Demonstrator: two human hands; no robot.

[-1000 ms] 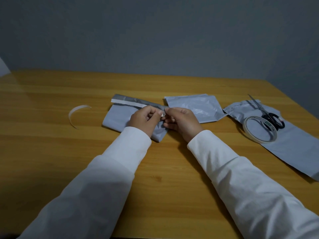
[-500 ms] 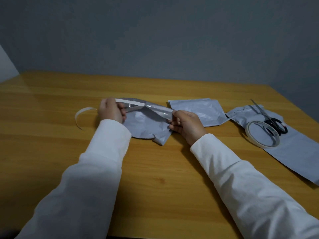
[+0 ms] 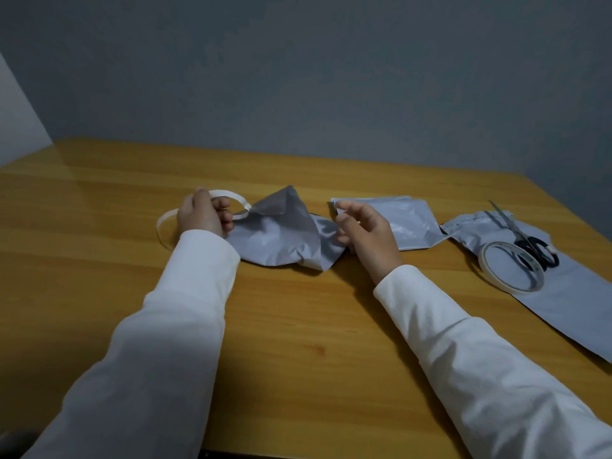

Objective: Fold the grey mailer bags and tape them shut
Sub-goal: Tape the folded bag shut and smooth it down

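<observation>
Glossy wood table [image 3: 99, 260] — left hand [image 3: 202, 215] pinches curled white strip [image 3: 231, 197], apparently off crumpled mailer [image 3: 281, 233].

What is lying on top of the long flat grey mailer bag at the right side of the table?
A ring-shaped roll of clear tape and black-handled scissors lie on the grey mailer bag.

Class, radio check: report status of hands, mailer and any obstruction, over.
Left hand pinches white liner strip. Right hand open beside crumpled grey mailer. Not folded or taped. Nothing blocking; tape roll right.
</observation>
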